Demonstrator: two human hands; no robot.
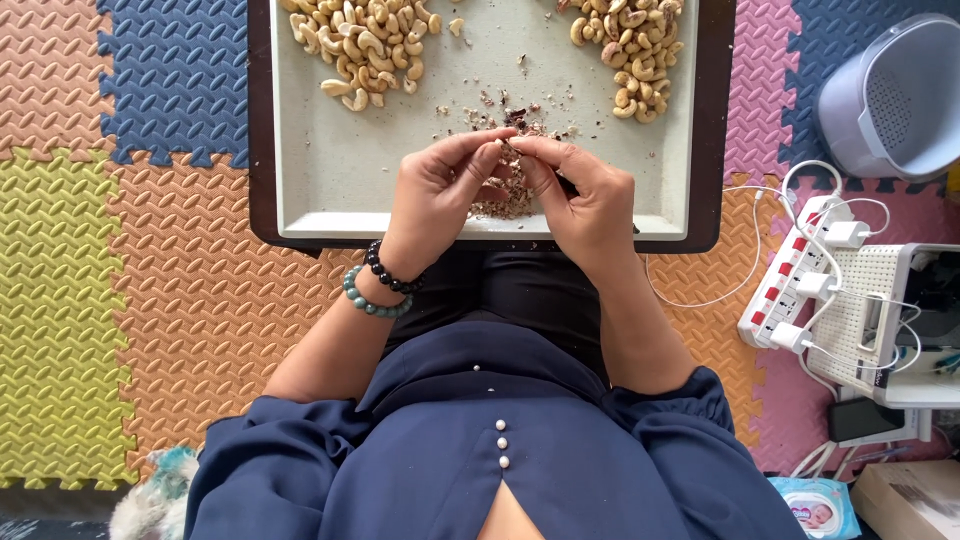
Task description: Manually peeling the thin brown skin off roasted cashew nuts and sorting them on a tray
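A small pale cashew nut [508, 146] is pinched between the fingertips of both hands, held just above the near middle of the shallow rectangular off-white tray with a dark brown rim [330, 190]. The left hand [440, 195] has its fingers [478, 150] curled closed on the nut from the left; the right hand [580, 205] grips it from the right, fingers bent inward, tips touching those of the left. Directly beneath the hands lies a heap of reddish-brown skin flakes [505, 195], with more scattered towards the tray's centre. Two piles of peeled pale cashew kernels sit at the far side: one at the left [360, 45], one at the right [635, 50], well apart. The left wrist carries two beaded bracelets, black and green [380, 280]. The tray rests on a floor of interlocking coloured foam mats [180, 250]. A white power strip with plugged cables [795, 280] lies to the right.
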